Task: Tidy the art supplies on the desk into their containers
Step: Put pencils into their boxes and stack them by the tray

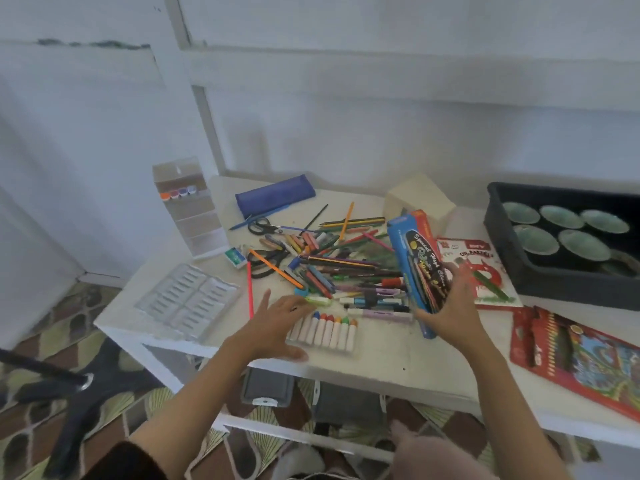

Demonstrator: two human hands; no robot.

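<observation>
**Blue box in hand at a cluttered bench**

The right grip [450, 311] was curled round the lower end of a blue box [410, 265], which stood tilted near the front edge of the bench [381, 362]. The left grip [278, 322] was spread open and held nothing, its fingertips at a green highlighter [318, 301] just beside a row of crayons [325, 329]. Loose pencils [332, 261] lay heaped mid-bench. A blue pencil case [275, 197] lay at the far edge.

Pencil pile [332, 261] lies mid-desk [381, 355], plastic tray [188, 303] left, bowl bin [568, 271] right.
</observation>
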